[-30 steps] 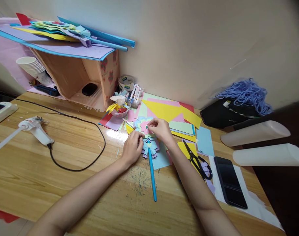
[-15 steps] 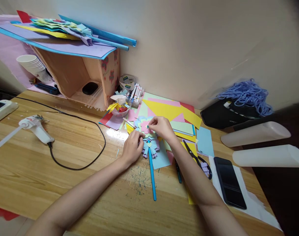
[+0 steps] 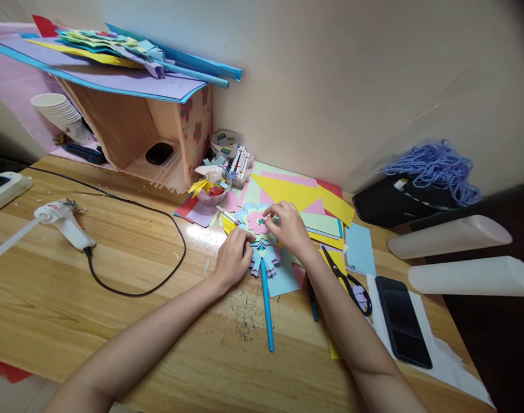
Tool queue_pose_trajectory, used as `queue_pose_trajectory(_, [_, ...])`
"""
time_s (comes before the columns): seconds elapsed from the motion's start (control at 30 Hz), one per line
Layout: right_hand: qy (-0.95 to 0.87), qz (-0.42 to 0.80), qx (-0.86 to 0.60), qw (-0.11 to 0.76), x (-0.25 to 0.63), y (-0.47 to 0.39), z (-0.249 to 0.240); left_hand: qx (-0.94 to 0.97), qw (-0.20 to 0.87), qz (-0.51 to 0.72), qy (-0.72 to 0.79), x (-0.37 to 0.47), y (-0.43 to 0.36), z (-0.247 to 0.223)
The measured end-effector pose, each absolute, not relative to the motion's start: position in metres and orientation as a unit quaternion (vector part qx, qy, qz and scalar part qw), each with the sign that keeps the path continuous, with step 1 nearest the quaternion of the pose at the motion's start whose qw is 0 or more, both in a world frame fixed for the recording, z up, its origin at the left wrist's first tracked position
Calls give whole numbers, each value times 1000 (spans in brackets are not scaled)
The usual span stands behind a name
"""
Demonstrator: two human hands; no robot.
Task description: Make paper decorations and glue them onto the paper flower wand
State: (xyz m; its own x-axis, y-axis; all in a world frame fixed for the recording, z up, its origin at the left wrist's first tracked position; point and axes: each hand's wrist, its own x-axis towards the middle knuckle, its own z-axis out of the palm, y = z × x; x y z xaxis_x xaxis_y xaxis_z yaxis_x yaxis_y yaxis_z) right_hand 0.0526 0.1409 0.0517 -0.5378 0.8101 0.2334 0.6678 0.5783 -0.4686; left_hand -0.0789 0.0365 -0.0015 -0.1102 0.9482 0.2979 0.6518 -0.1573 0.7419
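A layered paper flower (image 3: 257,222) with a pink centre lies on the table, a small dark teal bit at its middle. Below it, a blue paper stem (image 3: 267,312) runs toward me, with blue and lilac fringed paper (image 3: 264,265) around its top. My left hand (image 3: 233,255) is closed, its fingertips holding the flower's lower left edge. Just right of the pink centre is my right hand (image 3: 287,228), thumb and forefinger a little apart with nothing visible between them. The palm sides of both hands are hidden.
A white glue gun (image 3: 66,222) with its black cord lies at left. Black scissors (image 3: 345,281), a phone (image 3: 403,321) and coloured paper sheets (image 3: 287,192) lie right and behind. A cardboard box (image 3: 193,137) and a tub of scraps (image 3: 210,195) stand at the back.
My right hand has drawn back slightly to the right, and its fingers have parted. The teal bit that was at its fingertips now shows on the pink centre. My left hand stays put.
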Motion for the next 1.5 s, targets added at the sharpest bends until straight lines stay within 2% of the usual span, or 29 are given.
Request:
queue_pose_trajectory(0.2, [-884, 132, -381, 235, 60, 137, 39, 646, 178, 407, 620, -79, 37, -1])
queue_pose_trajectory(0.7, [-903, 84, -372, 196, 52, 137, 39, 649, 174, 404, 621, -79, 37, -3])
queue_pose_trajectory(0.97, [-891, 115, -378, 224, 59, 141, 40, 649, 174, 403, 621, -78, 37, -1])
queue_pose_trajectory(1.5, [-901, 137, -357, 203, 63, 145, 39, 648, 169, 405, 623, -79, 36, 1])
